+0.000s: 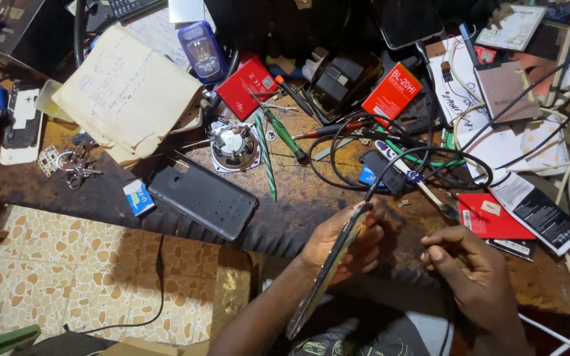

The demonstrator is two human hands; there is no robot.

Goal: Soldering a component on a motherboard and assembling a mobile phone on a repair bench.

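My left hand [351,240] grips a phone [328,270] held on edge, its thin side toward me and its lower end down near my lap. A black cable [390,168] runs from the top of the phone up onto the bench. My right hand [470,264] hovers just right of the phone with fingers curled and thumb and forefinger pinched; whether it holds something small I cannot tell. A black phone back cover [204,196] lies on the bench to the left.
The worn wooden bench [100,191] is crowded: green screwdrivers [284,135], tweezers, red battery boxes [392,92], a round metal tin [233,145], keys [74,165], a white phone [22,125], paper, tangled cables. Tiled floor lies at the lower left.
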